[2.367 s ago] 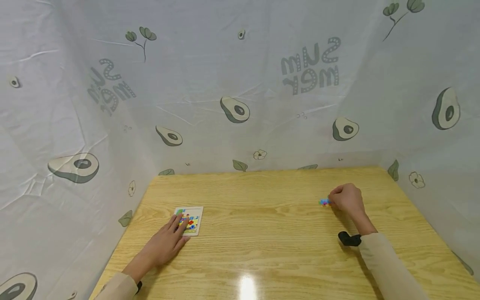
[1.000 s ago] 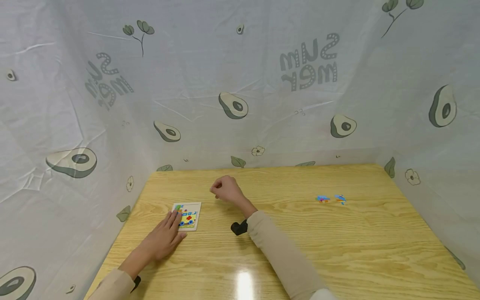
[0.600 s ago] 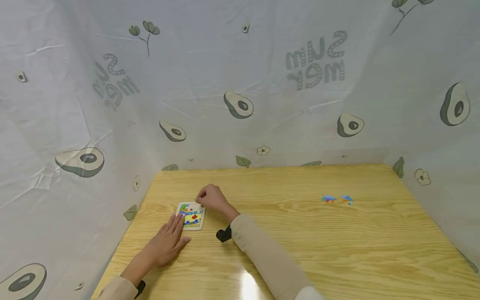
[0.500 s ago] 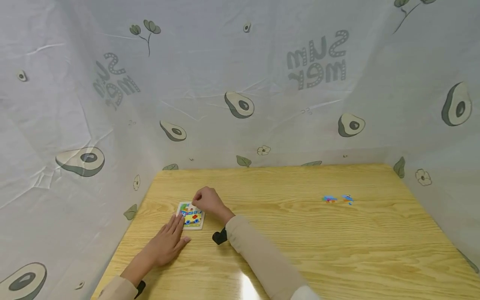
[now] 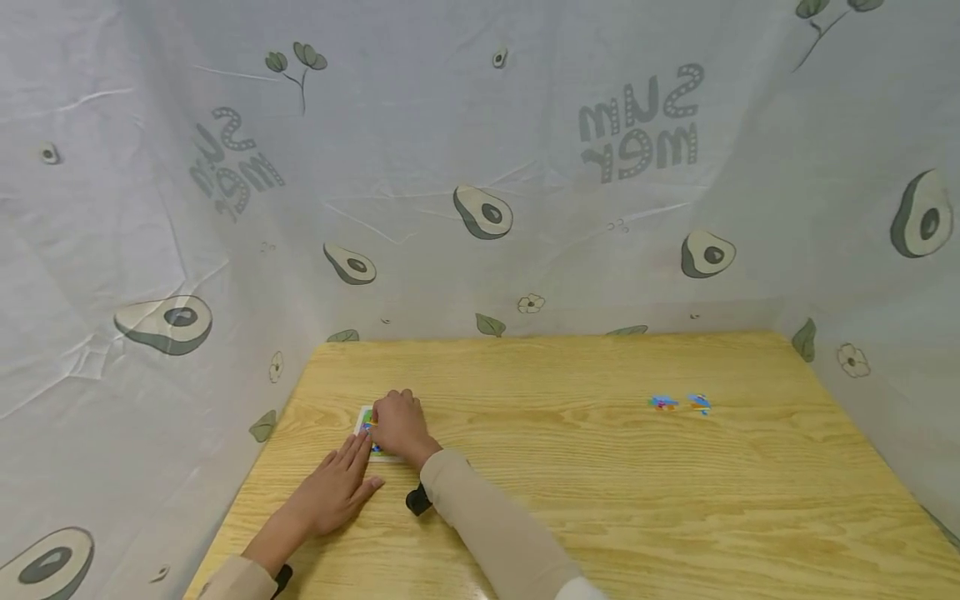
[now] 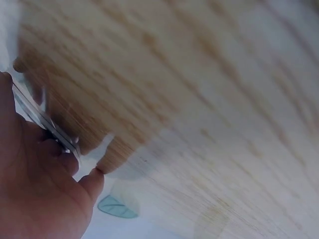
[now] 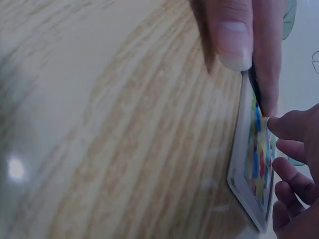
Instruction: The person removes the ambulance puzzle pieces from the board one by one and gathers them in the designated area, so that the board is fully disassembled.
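A small square jigsaw puzzle in a pale frame (image 5: 363,412) lies at the left of the table, mostly covered by both hands in the head view. My left hand (image 5: 330,493) rests with straight fingers on its left side. My right hand (image 5: 400,427) is over the puzzle's upper right part. In the right wrist view, its thumb and finger pinch a thin puzzle piece (image 7: 254,85), seen dark and edge-on at the end of the frame (image 7: 238,149). The left fingers (image 7: 294,181) touch the opposite side there. What the piece pictures is hidden.
Two loose blue puzzle pieces (image 5: 663,403) lie apart from the hands, at the right of the wooden table (image 5: 555,458). A white curtain (image 5: 420,150) printed with avocados hangs behind the table and along both sides.
My right hand has picked up a piece at the right, carried it left across the table and come down over the puzzle. Two pieces stay behind. My left hand has kept its place.
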The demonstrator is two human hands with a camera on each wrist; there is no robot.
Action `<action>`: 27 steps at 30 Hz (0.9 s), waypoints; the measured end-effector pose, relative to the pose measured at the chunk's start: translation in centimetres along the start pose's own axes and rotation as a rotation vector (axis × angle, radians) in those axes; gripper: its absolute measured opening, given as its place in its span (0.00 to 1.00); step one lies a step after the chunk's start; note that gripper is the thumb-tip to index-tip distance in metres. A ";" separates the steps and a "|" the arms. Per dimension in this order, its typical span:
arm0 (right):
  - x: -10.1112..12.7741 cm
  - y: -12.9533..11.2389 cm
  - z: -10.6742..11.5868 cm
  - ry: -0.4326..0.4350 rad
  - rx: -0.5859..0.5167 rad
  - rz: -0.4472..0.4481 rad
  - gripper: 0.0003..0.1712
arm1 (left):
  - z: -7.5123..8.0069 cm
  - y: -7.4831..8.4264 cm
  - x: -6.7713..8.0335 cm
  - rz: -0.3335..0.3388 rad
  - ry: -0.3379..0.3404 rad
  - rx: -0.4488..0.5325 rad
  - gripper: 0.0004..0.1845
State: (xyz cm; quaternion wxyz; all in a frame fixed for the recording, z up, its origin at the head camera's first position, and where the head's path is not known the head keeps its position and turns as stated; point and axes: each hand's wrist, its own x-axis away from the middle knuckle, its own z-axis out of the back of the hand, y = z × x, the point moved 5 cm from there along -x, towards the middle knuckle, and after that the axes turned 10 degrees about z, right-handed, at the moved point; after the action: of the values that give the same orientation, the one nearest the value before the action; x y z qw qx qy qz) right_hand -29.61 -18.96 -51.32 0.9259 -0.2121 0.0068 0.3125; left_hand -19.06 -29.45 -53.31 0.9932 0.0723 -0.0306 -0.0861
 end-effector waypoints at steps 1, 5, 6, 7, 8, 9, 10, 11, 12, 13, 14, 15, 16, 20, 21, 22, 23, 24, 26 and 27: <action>0.0 0.0 -0.1 -0.002 0.001 -0.013 0.10 | 0.0 0.0 0.0 -0.001 -0.002 0.000 0.39; 0.2 0.1 -0.6 0.011 -0.021 -0.055 0.12 | -0.1 0.1 0.1 -0.002 -0.005 -0.018 0.39; 0.3 0.1 -0.6 0.020 -0.031 -0.058 0.13 | 0.0 0.1 0.1 -0.002 0.000 -0.023 0.39; 0.3 0.1 -0.6 0.029 -0.044 -0.061 0.13 | 0.0 0.1 0.1 -0.003 0.005 -0.026 0.39; 0.3 0.1 -0.6 0.037 -0.053 -0.063 0.13 | 0.1 0.1 0.2 -0.003 0.010 -0.031 0.39; 0.4 0.0 -0.6 0.046 -0.065 -0.066 0.12 | 0.1 0.1 0.2 -0.002 0.017 -0.034 0.39; 0.4 0.0 -0.5 0.053 -0.080 -0.068 0.12 | 0.2 0.1 0.2 -0.003 0.023 -0.036 0.38; 0.5 0.0 -0.5 0.059 -0.093 -0.072 0.12 | 0.2 0.1 0.2 -0.003 0.029 -0.038 0.38; 0.5 0.0 -0.5 0.064 -0.107 -0.076 0.11 | 0.2 0.1 0.2 -0.005 0.033 -0.040 0.38; 0.6 0.0 -0.4 0.069 -0.122 -0.080 0.10 | 0.2 0.0 0.2 -0.004 0.036 -0.040 0.38; 0.6 0.1 -0.4 0.074 -0.141 -0.088 0.09 | 0.2 0.0 0.2 -0.005 0.037 -0.038 0.38; 0.6 0.1 -0.4 0.080 -0.159 -0.097 0.08 | 0.2 0.0 0.2 -0.002 0.034 -0.039 0.39; 0.6 0.1 -0.4 0.085 -0.174 -0.106 0.08 | 0.2 0.0 0.2 -0.001 0.030 -0.038 0.39; 0.6 0.3 -0.3 0.100 -0.213 -0.138 0.05 | 0.3 -0.1 -0.1 0.009 0.007 -0.030 0.40; 0.6 0.3 -0.4 0.103 -0.213 -0.141 0.05 | 0.3 -0.1 -0.2 0.013 0.004 -0.034 0.40; 0.6 0.3 -0.3 0.109 -0.215 -0.142 0.06 | 0.3 -0.1 -0.3 0.013 0.007 -0.033 0.40; 0.6 0.4 -0.3 0.118 -0.216 -0.142 0.06 | 0.3 -0.1 -0.4 0.015 0.011 -0.036 0.40; 0.7 0.4 -0.3 0.130 -0.214 -0.143 0.06 | 0.3 -0.1 -0.5 0.015 0.020 -0.040 0.40; 0.8 0.4 -0.2 0.158 -0.215 -0.140 0.06 | 0.4 -0.1 -0.6 0.013 0.034 -0.037 0.40; 0.9 0.4 -0.2 0.172 -0.214 -0.138 0.06 | 0.4 -0.1 -0.7 0.015 0.038 -0.039 0.40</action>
State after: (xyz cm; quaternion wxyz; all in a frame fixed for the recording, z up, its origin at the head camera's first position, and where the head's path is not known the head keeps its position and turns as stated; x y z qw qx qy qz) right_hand -29.09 -18.27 -51.80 0.9132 -0.3357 0.0380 0.2279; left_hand -19.75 -29.48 -52.98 0.9954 0.0542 -0.0107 -0.0780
